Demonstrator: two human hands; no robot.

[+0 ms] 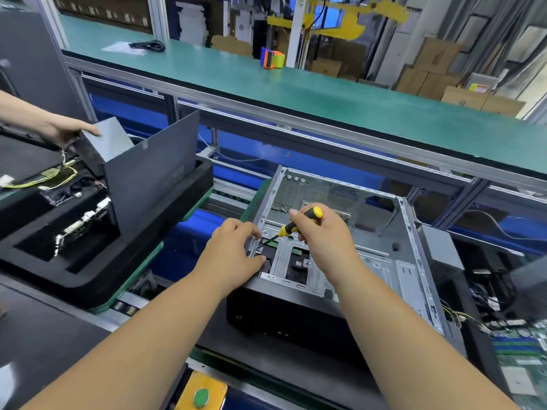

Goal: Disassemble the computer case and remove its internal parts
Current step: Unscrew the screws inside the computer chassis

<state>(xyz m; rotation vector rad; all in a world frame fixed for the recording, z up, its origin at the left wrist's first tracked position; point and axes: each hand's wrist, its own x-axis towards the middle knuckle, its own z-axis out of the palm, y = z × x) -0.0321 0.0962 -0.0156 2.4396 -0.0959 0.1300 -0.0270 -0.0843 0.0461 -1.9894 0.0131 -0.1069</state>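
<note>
In the head view, the open computer case (340, 241) is lying on its side on the conveyor bench (207, 335), straight ahead of the person. The right hand (322, 235) is gripping a yellow-and-black screwdriver (291, 226), its tip pointing down at the case's left front corner. The left hand (236, 247) is curling its fingers over that corner's metal frame edge. At far left, another person's hand (69, 130) is holding a grey panel (109, 137).

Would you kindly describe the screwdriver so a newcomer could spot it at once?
Find the open computer case at centre. Above its near-left corner, the right hand grips the screwdriver, tip angled down towards the left hand. Its yellow-and-black handle stands out against the grey metal.
</note>
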